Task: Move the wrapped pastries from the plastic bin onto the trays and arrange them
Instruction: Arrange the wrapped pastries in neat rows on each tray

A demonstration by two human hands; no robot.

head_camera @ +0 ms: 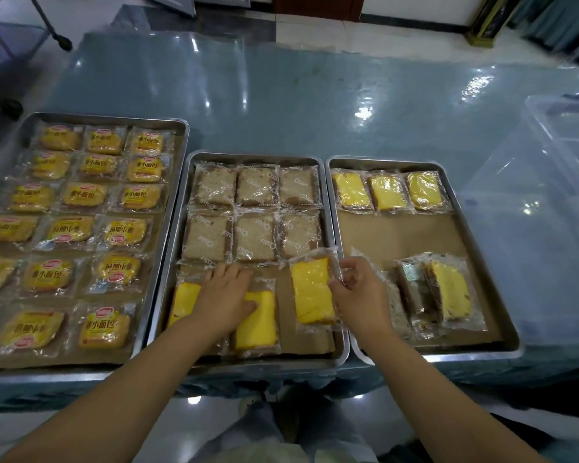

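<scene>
Yellow wrapped pastry, clear crinkled film, pinched by right hand

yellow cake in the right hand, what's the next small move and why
Probably lay it flat in the bare front-right spot of the middle tray. The right hand pinches the yellow cake over that gap, and the left hand rests on two cakes already in that row.

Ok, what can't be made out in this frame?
- Plastic bin, head view: cut by the right edge, hazy walls; contents unclear.
- Left tray: its left column cut by the frame edge.
- Two yellow pastries: partly covered by the left hand.
- Heap beside the right hand: count lost in overlapping wrappers.
</scene>
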